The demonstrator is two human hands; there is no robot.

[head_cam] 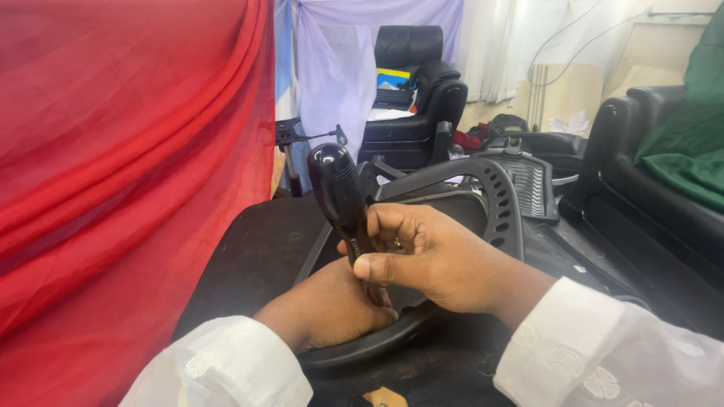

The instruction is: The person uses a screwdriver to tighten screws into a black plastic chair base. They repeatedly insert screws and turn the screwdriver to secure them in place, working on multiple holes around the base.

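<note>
Nearest the camera, two white embroidered sleeves [596, 362] come in from the bottom edge. The left hand [332, 309] lies low on the curved black plastic frame [507, 207] of a chair part, its fingers tucked under the right hand, so I cannot tell whether they grip anything. The right hand [437, 260] is closed around the lower part of a black screwdriver handle [338, 188], thumb pressed against its side, a ring showing on one finger. The handle stands nearly upright, tilted slightly left, its rounded glossy top above the hands; its tip is hidden behind the left hand.

The frame rests on a black padded surface [256, 249], which has bare room to the left of the hands before it meets a red cloth [128, 151] that hangs in folds along the whole left side. The frame's perforated rim arcs up and over to the right of the right hand. Just right of it, a narrow strip of dark floor runs beside a black sofa [648, 196] with a green cloth [690, 143] draped over it.

Farther back, a second mesh chair part [532, 181] lies on the floor. Beyond it stands a black armchair [415, 98] holding a stack of flat things on its seat, against pale purple curtains [339, 68].
</note>
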